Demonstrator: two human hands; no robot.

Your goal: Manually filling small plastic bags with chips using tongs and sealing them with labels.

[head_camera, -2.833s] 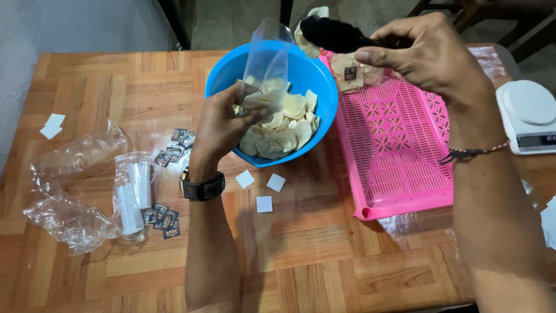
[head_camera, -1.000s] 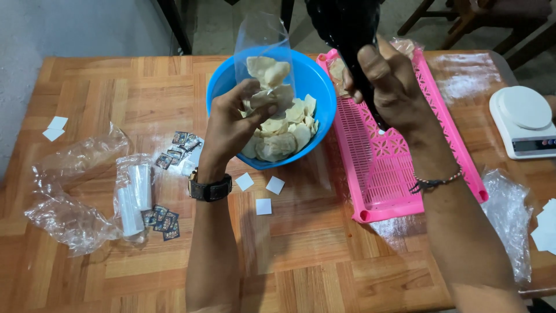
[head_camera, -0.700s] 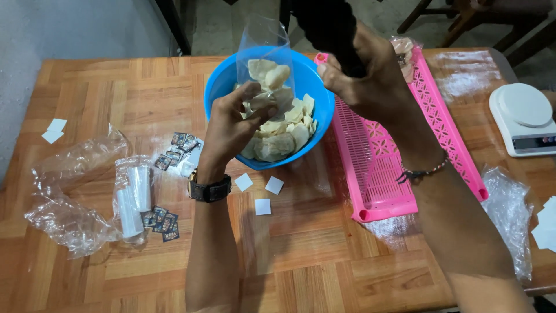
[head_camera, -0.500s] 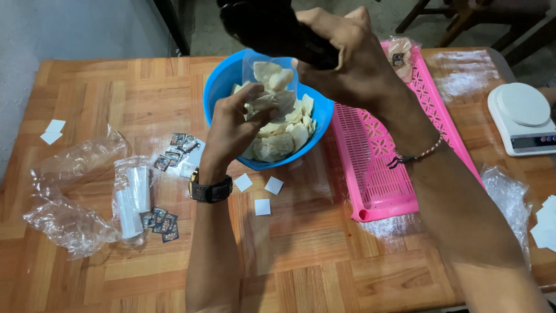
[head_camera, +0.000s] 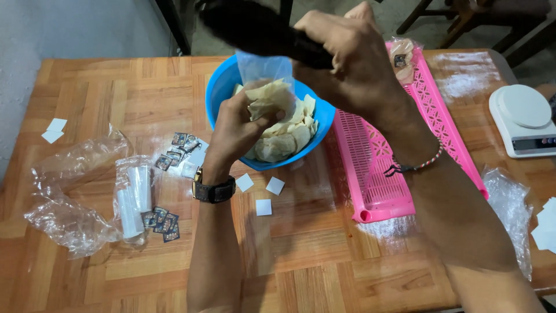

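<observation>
I see my left hand (head_camera: 234,124) closed around a small clear bag (head_camera: 265,72), which it holds upright over the blue bowl (head_camera: 223,87), mouth upward, with pale chips (head_camera: 263,98) already inside. My right hand (head_camera: 347,55) is clenched on black tongs (head_camera: 255,29) (they are blurred, so I cannot tell if they carry a chip). The long axis of the tongs runs from the right hand to the upper left, and it passes just above the mouth of the bag. So the bag lies to the left of the right hand and a little below it, very near, and the two hands almost touch.

The bowl under the bag has more chips. On its right side, just beside it, lies a pink tray (head_camera: 388,168), and farther right a white scale (head_camera: 524,119) stands well apart. On the left of the table (head_camera: 301,272) lie crumpled plastic (head_camera: 69,191) and small stickers (head_camera: 176,150). There is free room on the table in front of the bowl, between my forearms.
</observation>
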